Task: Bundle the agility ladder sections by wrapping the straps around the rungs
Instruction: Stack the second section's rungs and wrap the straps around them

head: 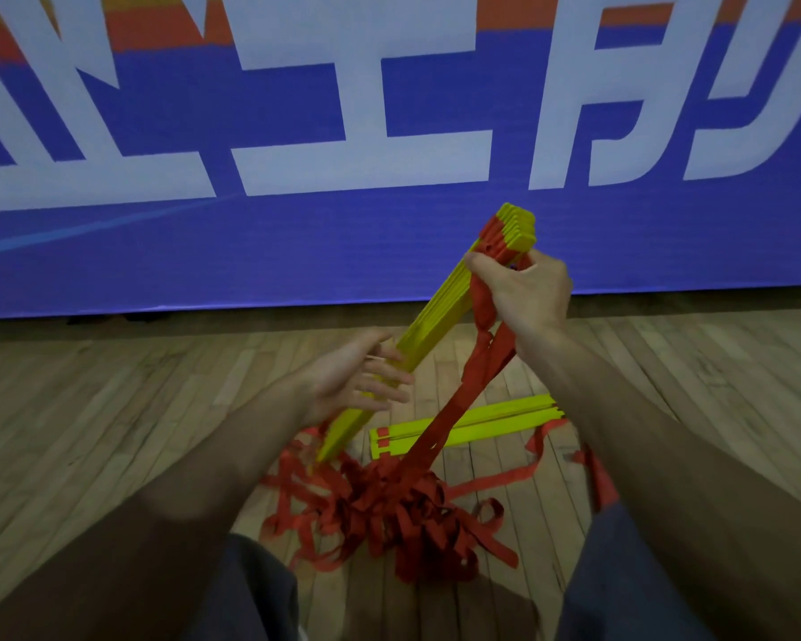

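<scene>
My right hand (523, 293) has a closed grip near the top of the stack of yellow rungs (440, 307). The fingers curl round the stack together with a gathered bunch of red straps (475, 363). Just above this grip, red strap loops cross the upper ends of the rungs. My left hand (357, 377) is lower down, its grip open. The fingers are straight and spread, and they lie against the lower part of the same stack.

The stack stands tilted, with its top leaning away from me to the right and its bottom end down on the wooden floor (112, 409). From my right hand the bunched straps run down in a tight band. They pass over two loose yellow rungs (482, 423) that lie flat and side by side on the floor. The band ends in a tangled pile of red strap (389, 506) between my knees. Single loops of strap trail out of the pile to both sides.

My legs, in dark shorts (250, 589), frame the pile at the lower edge of the view. Beyond the floor stands a blue banner (389, 252) with large white characters and an orange band along its top.
</scene>
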